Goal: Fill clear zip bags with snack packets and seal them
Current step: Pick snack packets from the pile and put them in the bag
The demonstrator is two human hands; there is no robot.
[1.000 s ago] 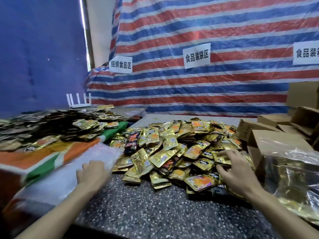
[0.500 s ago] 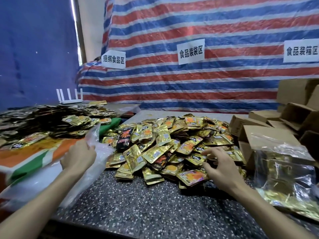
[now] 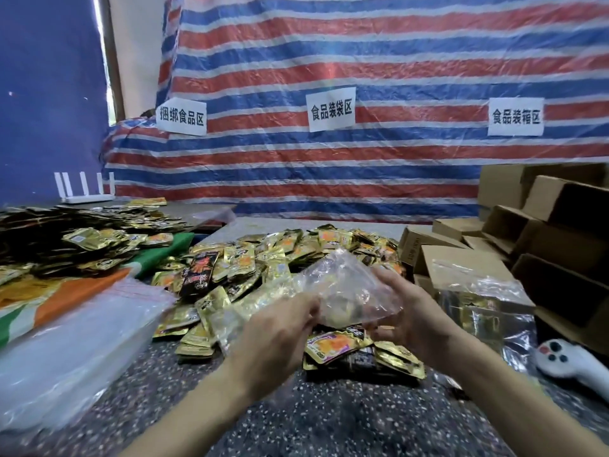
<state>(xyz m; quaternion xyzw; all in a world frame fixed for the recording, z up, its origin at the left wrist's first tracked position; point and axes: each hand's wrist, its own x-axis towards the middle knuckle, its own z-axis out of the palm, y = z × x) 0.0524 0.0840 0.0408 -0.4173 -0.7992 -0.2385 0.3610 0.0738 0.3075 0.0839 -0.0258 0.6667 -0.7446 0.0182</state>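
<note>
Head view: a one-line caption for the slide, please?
Left hand and right hand hold a clear zip bag above snack packets on the table.

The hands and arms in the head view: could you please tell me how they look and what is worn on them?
The left hand and right hand are bare: no gloves, and no ring or watch shows. The left forearm and right forearm are bare too, with no sleeve up to the frame's lower edge.
</note>
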